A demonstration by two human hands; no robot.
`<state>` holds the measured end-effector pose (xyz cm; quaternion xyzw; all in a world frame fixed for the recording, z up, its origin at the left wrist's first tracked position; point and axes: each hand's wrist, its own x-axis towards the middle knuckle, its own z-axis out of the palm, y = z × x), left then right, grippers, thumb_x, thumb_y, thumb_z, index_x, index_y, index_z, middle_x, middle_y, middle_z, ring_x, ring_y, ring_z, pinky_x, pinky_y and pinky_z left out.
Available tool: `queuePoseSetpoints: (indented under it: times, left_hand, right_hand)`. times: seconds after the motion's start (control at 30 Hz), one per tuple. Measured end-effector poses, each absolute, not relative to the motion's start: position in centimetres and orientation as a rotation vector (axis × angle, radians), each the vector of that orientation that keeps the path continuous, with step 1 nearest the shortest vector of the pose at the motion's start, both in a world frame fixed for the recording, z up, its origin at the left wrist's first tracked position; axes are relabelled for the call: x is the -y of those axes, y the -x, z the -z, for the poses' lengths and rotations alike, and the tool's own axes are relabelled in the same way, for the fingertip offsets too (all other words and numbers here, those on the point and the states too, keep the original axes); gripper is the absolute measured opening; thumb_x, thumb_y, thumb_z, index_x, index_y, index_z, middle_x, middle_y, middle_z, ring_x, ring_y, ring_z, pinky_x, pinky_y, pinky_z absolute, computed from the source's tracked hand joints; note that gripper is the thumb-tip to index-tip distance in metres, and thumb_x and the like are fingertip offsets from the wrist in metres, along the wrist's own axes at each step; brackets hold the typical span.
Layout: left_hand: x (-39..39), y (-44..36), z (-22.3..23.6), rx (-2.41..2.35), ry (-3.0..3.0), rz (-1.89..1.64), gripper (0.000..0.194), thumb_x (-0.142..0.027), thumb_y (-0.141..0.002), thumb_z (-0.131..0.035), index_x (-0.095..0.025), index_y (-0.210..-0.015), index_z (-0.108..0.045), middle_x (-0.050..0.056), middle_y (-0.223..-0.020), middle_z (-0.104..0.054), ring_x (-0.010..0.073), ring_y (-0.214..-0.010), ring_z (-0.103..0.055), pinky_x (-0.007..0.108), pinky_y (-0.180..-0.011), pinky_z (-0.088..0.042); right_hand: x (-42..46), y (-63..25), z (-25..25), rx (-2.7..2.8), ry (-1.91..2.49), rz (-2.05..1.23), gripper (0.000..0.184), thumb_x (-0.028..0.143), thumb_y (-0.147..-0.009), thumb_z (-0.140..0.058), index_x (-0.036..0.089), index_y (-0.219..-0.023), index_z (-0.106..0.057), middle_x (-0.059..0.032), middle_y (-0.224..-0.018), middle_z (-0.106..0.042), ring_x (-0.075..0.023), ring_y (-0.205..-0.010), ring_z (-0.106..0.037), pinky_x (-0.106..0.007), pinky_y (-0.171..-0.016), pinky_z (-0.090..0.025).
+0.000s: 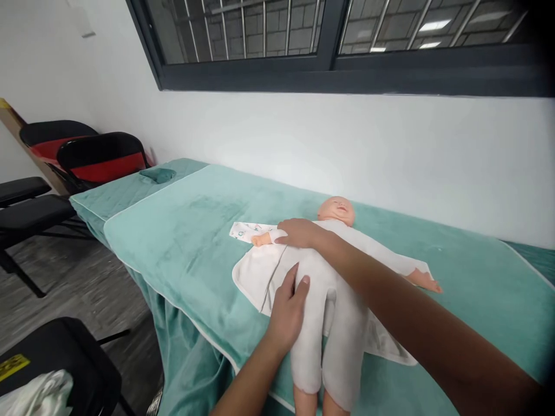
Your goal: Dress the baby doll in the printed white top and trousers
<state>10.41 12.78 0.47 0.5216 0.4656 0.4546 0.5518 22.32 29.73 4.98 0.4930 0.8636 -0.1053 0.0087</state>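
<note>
A baby doll (336,211) lies face up on the bed in a white long-sleeved top and white trousers (310,323). Across its chest reaches my right hand (301,232), its fingers and thumb closed around the white sleeve near the doll's wrist. My left hand (287,309) rests against the doll's hip, thumb apart from the fingers, touching the white cloth. A loose flap of the top (255,276) spreads out beside the hip. The doll's other arm (422,278) stretches out to the right. Beneath its near arm lies a patterned white cloth (243,230).
A green cover (182,231) drapes the bed, which has a face hole (157,175) at its far left end. Black and red chairs (104,159) stand beyond it. Another chair (65,352) at lower left holds a crumpled cloth (41,396). Behind is a white wall (390,150) under a barred window.
</note>
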Motion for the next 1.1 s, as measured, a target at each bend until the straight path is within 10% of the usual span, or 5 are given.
queuePoseSetpoints:
  times: [0.7, 0.83, 1.1]
  left_hand:
    - [-22.1, -8.0, 2.3, -1.441, -2.137, -1.212, 0.041, -0.011, -0.083, -0.051, -0.019, -0.122, -0.058, 0.013, -0.133, -0.058, 0.0311, -0.131, -0.044, 0.051, -0.111, -0.033]
    - [-25.8, -8.3, 1.9, -1.434, -1.777, -1.178, 0.017, -0.017, -0.075, -0.063, -0.018, -0.091, -0.067, 0.015, -0.113, -0.066, 0.0363, -0.119, -0.051, 0.054, -0.106, -0.033]
    - [-28.9, -4.6, 2.3, -1.194, -1.315, -1.271, 0.017, -0.024, -0.073, -0.059, -0.017, -0.086, -0.068, 0.007, -0.089, -0.072, 0.0217, -0.082, -0.065, 0.034, -0.076, -0.051]
  right_hand:
    - [-26.9, -24.1, -5.8, -2.855, -2.072, 0.371, 0.036, 0.055, -0.095, -0.047, 0.027, -0.112, -0.062, -0.0037, -0.115, -0.067, -0.0225, -0.102, -0.062, -0.032, -0.081, -0.045]
    - [-26.9, -24.2, -5.8, -2.862, -2.053, 0.387, 0.037, 0.056, -0.095, -0.046, 0.031, -0.115, -0.064, -0.0026, -0.112, -0.068, -0.0227, -0.099, -0.062, -0.032, -0.080, -0.044]
    - [-26.6, -24.2, -5.9, -2.840, -1.911, 0.399, 0.038, 0.063, -0.091, -0.049, 0.035, -0.106, -0.071, -0.0006, -0.105, -0.069, -0.0220, -0.094, -0.062, -0.030, -0.074, -0.043]
